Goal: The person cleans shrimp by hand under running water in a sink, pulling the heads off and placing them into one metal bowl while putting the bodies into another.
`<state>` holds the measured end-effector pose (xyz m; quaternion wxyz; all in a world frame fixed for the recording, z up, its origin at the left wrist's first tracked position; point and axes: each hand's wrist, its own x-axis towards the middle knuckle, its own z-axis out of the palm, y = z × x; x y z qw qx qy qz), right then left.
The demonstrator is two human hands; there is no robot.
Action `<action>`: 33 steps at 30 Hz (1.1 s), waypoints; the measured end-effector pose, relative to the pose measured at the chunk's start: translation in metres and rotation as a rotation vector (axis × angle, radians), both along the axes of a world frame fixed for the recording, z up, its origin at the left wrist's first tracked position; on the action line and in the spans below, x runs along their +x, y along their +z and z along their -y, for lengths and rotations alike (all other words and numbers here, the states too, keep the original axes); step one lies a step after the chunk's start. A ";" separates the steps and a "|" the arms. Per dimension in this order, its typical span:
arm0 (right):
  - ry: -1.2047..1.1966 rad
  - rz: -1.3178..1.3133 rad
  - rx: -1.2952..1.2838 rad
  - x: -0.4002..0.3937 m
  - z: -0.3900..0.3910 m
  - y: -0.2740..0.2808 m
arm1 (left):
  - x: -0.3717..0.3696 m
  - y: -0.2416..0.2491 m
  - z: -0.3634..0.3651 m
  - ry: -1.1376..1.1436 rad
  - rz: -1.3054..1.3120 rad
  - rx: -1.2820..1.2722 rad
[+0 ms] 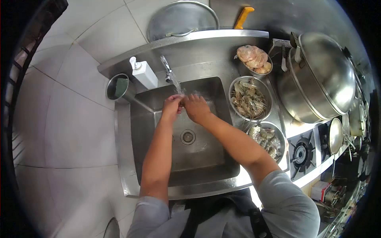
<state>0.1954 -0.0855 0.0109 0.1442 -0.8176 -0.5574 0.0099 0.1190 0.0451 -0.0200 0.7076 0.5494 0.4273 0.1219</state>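
Observation:
Water runs from the faucet [166,68] onto my two hands, which meet over the back part of the metal sink [186,158]. My left hand [172,107] has its fingers bent together beside the other hand; what they hold, if anything, is too small to name. My right hand [196,108] is angled palm down, its fingers pointing toward the stream and partly hidden by splashing water. Right of the sink stand a bowl of shrimp heads and shells [249,98] and a bowl of shrimp [268,139].
A white pump bottle [144,74] and a metal container with a green sponge [121,88] stand on the left rim. At the back right is a bowl of pale meat [254,58]. Farther right are a large steel pot [305,91] and a gas burner [301,154].

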 end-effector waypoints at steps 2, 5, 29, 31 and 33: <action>0.040 -0.038 0.024 0.004 -0.012 0.000 | -0.011 0.014 -0.010 -0.011 0.041 -0.036; 0.156 -0.193 0.054 0.019 -0.019 0.007 | -0.018 0.015 -0.024 -0.049 -0.132 0.127; -0.169 -1.080 0.565 -0.010 -0.030 -0.062 | -0.007 -0.038 0.020 0.304 0.354 0.139; -0.196 -1.024 0.463 -0.011 -0.030 -0.055 | -0.011 -0.031 0.021 0.352 0.346 0.118; -0.009 -0.507 0.625 -0.013 -0.040 -0.076 | -0.016 -0.003 0.030 0.306 0.138 0.372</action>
